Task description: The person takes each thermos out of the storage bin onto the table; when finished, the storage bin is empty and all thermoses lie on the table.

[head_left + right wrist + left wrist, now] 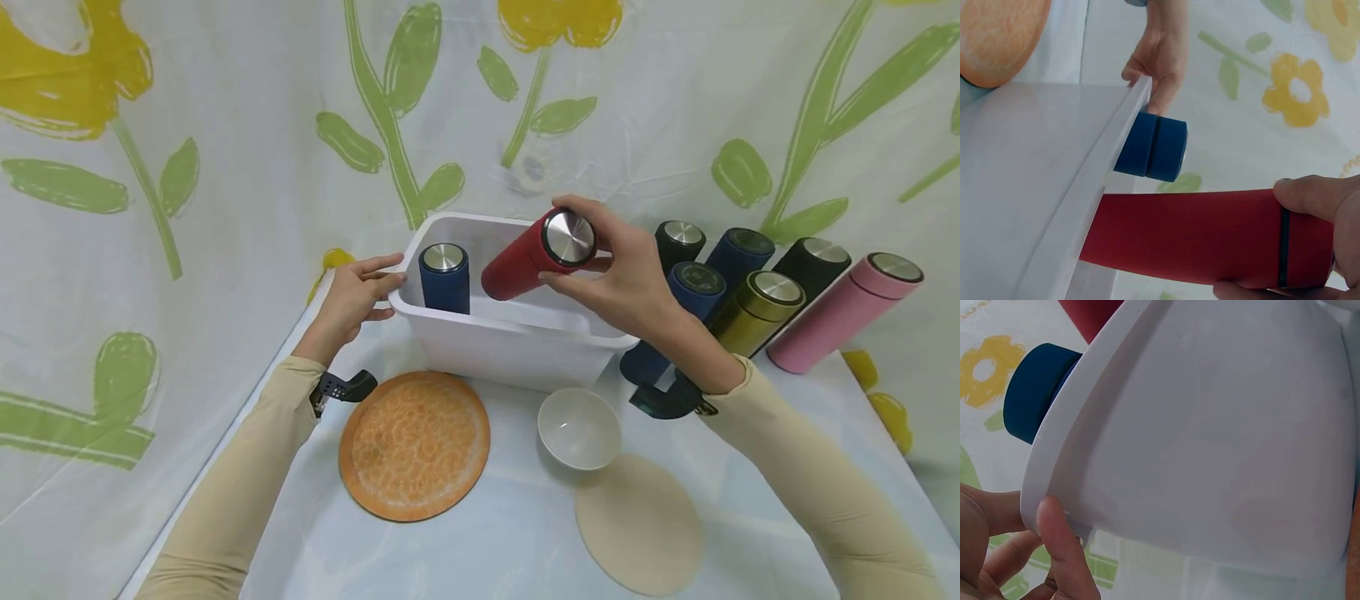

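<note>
My right hand (626, 271) grips a red thermos flask (521, 262) near its silver-topped lid. The flask is tilted, and its lower end dips inside the white plastic tub (517, 362), as the right wrist view also shows. At the tub's left end, my left hand (352, 298) holds the rim, with the thumb (1063, 544) on the outer wall. Inside the tub, by that same end, a blue thermos flask (447, 283) stands upright, its lid above the rim. How the red flask's base sits against the tub floor is hidden.
Right of the tub stand several more flasks, among them a gold one (757, 312) and a leaning pink one (843, 312). In front lie an orange round mat (415, 446), a white bowl (580, 428) and a beige round mat (641, 529). A flowered cloth hangs behind.
</note>
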A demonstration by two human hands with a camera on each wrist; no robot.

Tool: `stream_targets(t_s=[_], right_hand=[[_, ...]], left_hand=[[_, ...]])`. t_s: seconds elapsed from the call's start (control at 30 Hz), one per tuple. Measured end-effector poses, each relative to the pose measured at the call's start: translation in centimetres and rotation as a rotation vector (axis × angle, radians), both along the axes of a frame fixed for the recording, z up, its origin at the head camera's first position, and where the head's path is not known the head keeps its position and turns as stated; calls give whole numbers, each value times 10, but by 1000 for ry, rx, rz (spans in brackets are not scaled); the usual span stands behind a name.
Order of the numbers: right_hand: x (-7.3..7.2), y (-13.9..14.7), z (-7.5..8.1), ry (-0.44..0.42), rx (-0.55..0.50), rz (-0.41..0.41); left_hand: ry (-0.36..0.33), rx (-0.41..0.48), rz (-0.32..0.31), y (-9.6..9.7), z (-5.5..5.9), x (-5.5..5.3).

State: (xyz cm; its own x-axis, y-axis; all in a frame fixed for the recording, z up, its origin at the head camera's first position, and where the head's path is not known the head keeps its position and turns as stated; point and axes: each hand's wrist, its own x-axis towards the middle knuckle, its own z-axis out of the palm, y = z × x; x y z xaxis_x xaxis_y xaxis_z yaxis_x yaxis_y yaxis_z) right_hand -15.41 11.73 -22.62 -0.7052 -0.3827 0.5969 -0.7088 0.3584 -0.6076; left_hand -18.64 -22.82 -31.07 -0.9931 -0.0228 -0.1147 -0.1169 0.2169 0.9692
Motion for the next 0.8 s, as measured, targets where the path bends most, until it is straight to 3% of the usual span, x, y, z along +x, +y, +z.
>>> stream_targets(t_s=[0.4,0.8], right_hand=[[45,29,7,118,-13,-60],[84,51,8,143,-112,-53]], left_hand=[[4,-1,-17,1,3,-1],[-5,4,-6,1,1,-1]])
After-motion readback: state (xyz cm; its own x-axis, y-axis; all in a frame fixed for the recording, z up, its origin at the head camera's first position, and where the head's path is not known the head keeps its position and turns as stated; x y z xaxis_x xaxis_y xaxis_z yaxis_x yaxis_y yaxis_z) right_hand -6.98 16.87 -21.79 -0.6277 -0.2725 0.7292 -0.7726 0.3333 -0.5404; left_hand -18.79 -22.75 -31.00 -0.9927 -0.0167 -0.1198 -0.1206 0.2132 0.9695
